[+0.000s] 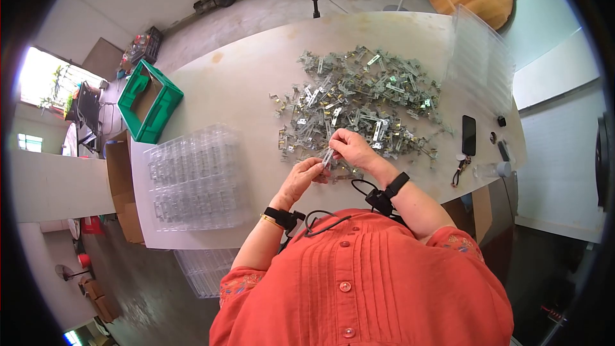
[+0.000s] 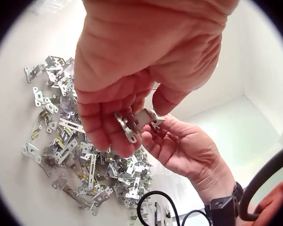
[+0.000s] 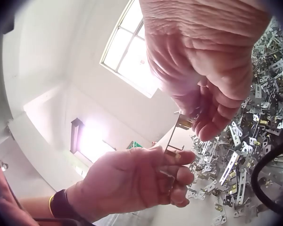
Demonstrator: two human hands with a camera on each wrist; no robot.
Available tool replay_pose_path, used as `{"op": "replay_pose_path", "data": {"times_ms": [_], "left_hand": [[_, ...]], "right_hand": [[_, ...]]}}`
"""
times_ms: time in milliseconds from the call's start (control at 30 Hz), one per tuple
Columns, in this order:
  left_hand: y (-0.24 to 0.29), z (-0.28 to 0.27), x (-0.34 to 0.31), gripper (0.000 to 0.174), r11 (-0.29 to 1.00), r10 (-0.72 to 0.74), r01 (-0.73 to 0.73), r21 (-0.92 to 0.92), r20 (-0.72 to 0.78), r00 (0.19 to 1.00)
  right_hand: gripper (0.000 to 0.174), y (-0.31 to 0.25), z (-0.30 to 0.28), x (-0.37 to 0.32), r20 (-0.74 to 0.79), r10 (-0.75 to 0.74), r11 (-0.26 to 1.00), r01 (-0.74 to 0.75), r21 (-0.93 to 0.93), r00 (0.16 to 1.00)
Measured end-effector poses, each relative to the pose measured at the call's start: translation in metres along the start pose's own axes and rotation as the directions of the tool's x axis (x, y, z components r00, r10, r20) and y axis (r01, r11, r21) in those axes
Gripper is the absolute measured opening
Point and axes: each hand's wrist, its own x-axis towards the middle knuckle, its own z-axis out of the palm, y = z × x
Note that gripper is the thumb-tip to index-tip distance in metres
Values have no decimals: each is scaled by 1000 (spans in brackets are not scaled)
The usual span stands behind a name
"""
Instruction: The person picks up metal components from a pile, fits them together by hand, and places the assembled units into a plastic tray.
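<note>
The left hand (image 1: 300,181) and right hand (image 1: 354,148) pinch opposite ends of a metal bracket (image 1: 327,157) above the near side of the parts heap (image 1: 362,106). Tabletop (image 1: 259,70) separates the heap from clear trays (image 1: 195,176) leftward and the phone (image 1: 469,135) rightward. A green crate (image 1: 168,112) sits at the table's left edge; a bottle (image 1: 490,170) lies near the right.

From the head we look forward and steeply down over a red shirt (image 1: 359,275), far enough back to take in most of the tabletop (image 1: 243,83) and the floor (image 1: 269,9) beyond its far edge. From the left wrist we look closely past the left hand (image 2: 141,61) toward the right hand (image 2: 186,150). From the right wrist, equally close, we face the left hand and a window (image 3: 132,54). All three views share both hands and the metal parts (image 1: 359,109).
</note>
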Motion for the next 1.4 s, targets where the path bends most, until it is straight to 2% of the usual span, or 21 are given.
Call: {"op": "replay_pose_path", "data": {"times_ms": [100, 167, 200, 267, 333, 433, 567, 633, 733, 967, 1033, 1067, 1167, 1267, 1333, 1400], "left_hand": [[1, -4, -2, 32, 1000, 19, -20, -19, -18, 1000], [-2, -10, 0, 31, 998, 44, -47, -43, -73, 996], [-4, -13, 1, 31, 995, 68, -76, -61, -126, 990], [-5, -21, 3, 31, 995, 66, -77, -70, -153, 986], [-4, -26, 3, 30, 994, 61, -76, -78, -177, 982], [-4, -32, 3, 31, 990, 63, -87, -113, -198, 978], [-7, -35, 2, 30, 992, 58, -80, -93, -223, 973], [-9, -36, 1, 29, 993, 60, -82, -87, -233, 971], [-10, -39, 0, 27, 996, 60, -76, -53, -260, 964], [-16, -33, -3, 24, 997, 75, -75, 10, -246, 966], [-15, -28, -4, 23, 997, 77, -72, 28, -251, 965], [-17, -26, -3, 22, 996, 86, -80, 36, -249, 965], [-29, -24, 5, 20, 991, 130, -122, 47, -250, 960], [-33, -19, 6, 17, 985, 172, -169, 34, -248, 953], [-28, -14, 5, 18, 983, 182, -176, 45, -285, 941], [-14, -6, -1, 19, 994, 105, -90, 61, -333, 937]], "right_hand": [[12, 1, 5, 3, -14, -8, 1000, 9, 13, 1000], [18, 9, 8, 8, -158, -259, 916, 190, -354, 953], [18, 0, 10, 5, -156, -258, 916, 189, -355, 954], [20, -27, 16, -8, -189, -194, 888, 90, -450, 963], [20, -30, 23, -10, -174, -190, 885, 91, -457, 966], [19, -34, 33, -12, -82, -211, 810, 127, -573, 974], [18, -21, 44, -5, -99, -266, 781, 154, -606, 959], [18, -20, 47, -4, -82, -266, 724, 143, -675, 960], [17, -18, 52, -3, -62, -298, 708, 177, -684, 953], [18, -14, 57, -6, 34, -271, 709, 223, -669, 962], [18, -12, 54, -6, -91, -283, 710, 145, -689, 955], [18, -10, 52, -8, -87, -288, 708, 150, -690, 954], [19, -12, 47, -9, 25, -323, 676, 249, -694, 946], [19, -12, 37, -13, 118, -277, 704, 286, -650, 953], [20, -17, 27, -18, 96, -203, 701, 213, -681, 974], [20, -32, 16, -25, 0, -117, 740, 87, -667, 993]]}}
